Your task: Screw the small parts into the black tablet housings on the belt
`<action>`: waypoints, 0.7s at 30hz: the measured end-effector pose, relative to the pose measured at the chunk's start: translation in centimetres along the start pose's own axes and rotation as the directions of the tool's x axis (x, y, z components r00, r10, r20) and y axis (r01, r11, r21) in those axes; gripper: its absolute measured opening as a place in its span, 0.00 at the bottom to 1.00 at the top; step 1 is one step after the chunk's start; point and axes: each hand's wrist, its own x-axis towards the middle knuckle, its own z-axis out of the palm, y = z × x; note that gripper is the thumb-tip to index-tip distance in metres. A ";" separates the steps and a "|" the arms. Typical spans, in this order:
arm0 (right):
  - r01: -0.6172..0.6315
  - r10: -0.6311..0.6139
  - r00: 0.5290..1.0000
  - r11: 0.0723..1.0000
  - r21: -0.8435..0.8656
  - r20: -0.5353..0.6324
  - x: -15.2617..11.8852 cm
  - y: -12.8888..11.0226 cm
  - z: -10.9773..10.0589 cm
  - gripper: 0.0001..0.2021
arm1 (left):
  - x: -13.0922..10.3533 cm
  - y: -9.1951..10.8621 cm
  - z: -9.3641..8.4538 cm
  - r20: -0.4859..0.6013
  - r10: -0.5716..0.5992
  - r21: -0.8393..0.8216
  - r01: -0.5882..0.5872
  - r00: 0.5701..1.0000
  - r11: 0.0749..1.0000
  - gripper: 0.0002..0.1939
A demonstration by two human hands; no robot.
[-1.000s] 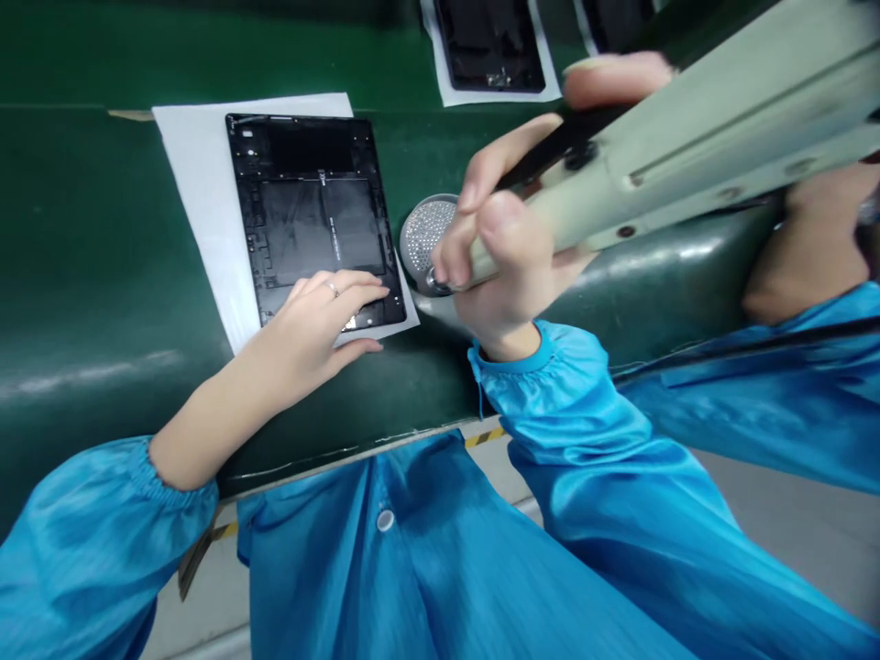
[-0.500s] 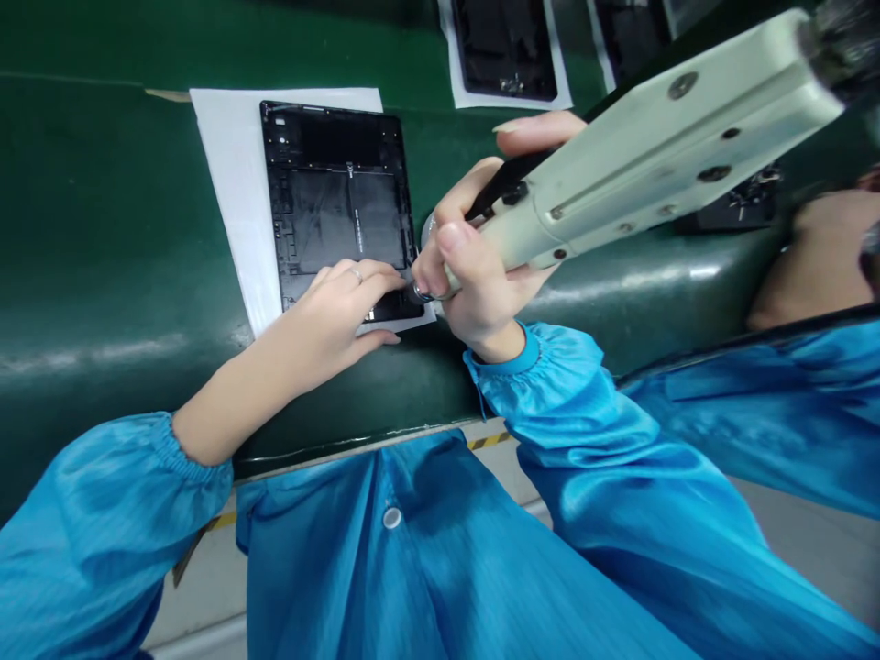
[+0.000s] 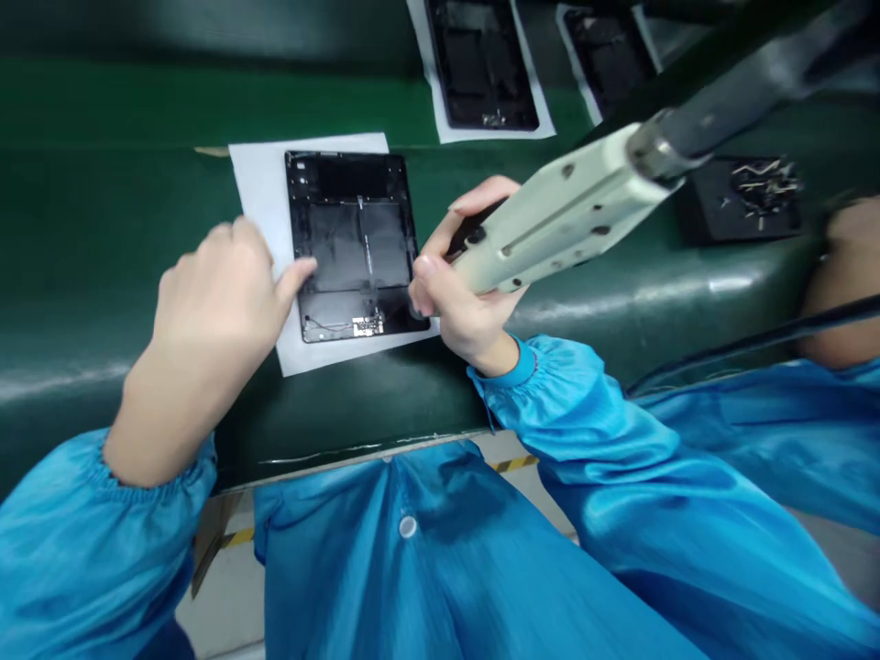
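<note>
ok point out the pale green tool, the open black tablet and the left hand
Pale green tool (image 3: 558, 222): head view, middle of its casing.
Open black tablet (image 3: 352, 246): head view, middle of its exposed inside.
Left hand (image 3: 216, 286): head view, back of the hand.

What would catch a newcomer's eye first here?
The pale green tool slants up right of centre, gripped in the right hand. Left of it, an opened black tablet lies on a white sheet, with the left hand near the tablet's left edge.
</note>
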 end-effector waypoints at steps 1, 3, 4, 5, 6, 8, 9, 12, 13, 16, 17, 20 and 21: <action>0.010 -0.010 1.000 1.000 0.025 -0.013 -0.1 0.0 0.0 0.19 | -0.5 -0.5 0.0 0.009 -0.049 0.073 0.048 0.999 0.996 0.32; 0.026 -0.024 0.999 0.997 0.076 -0.030 0.0 0.1 0.0 0.20 | -1.6 -1.3 0.5 0.050 -0.016 0.122 0.010 0.999 0.992 0.37; 0.031 -0.027 0.999 0.995 0.097 -0.038 0.2 0.3 -0.1 0.21 | -2.0 -1.4 0.8 0.076 0.031 0.101 -0.038 0.997 0.994 0.34; 0.045 -0.039 0.998 0.992 0.114 -0.057 0.5 0.4 -0.3 0.22 | -2.4 -1.5 1.1 0.102 0.066 0.065 -0.072 0.993 0.995 0.30; 0.064 -0.054 0.995 0.991 0.121 -0.084 0.9 0.4 -0.7 0.22 | -2.6 -1.5 1.4 0.118 0.089 0.013 -0.092 0.989 0.996 0.25; 0.110 -0.090 0.981 0.988 0.111 -0.170 1.8 0.4 -1.8 0.22 | -2.9 -1.4 1.9 0.136 0.068 -0.130 -0.050 0.988 0.990 0.18; 0.121 -0.099 0.973 0.988 0.093 -0.211 2.3 0.3 -2.6 0.22 | -2.9 -1.5 2.1 0.136 0.031 -0.232 0.002 0.990 0.973 0.17; 0.146 -0.128 0.954 0.988 0.047 -0.271 3.4 0.1 -5.4 0.21 | -2.0 -2.3 2.5 0.114 -0.086 -0.594 0.137 0.990 0.793 0.11; 0.131 -0.115 0.952 0.991 0.036 -0.284 3.6 0.1 -6.3 0.20 | -1.3 -2.9 2.5 0.094 -0.114 -0.672 0.148 0.989 0.726 0.12; 0.102 -0.091 0.924 0.995 0.009 -0.372 4.1 0.6 -8.4 0.18 | 2.2 -5.7 2.1 -0.013 -0.163 -0.708 0.106 0.986 0.698 0.17; 0.100 -0.089 0.913 0.995 0.006 -0.399 4.3 1.0 -8.9 0.19 | 3.9 -6.8 1.7 -0.052 -0.175 -0.681 0.093 0.983 0.727 0.18; 0.117 -0.102 0.890 0.993 0.005 -0.445 4.9 2.5 -9.6 0.20 | 9.3 -10.1 -0.6 -0.166 -0.157 -0.569 0.035 0.974 0.822 0.21; 0.129 -0.113 0.884 0.992 0.003 -0.453 5.1 3.0 -9.6 0.21 | 10.9 -11.0 -1.7 -0.186 -0.116 -0.519 0.003 0.976 0.855 0.23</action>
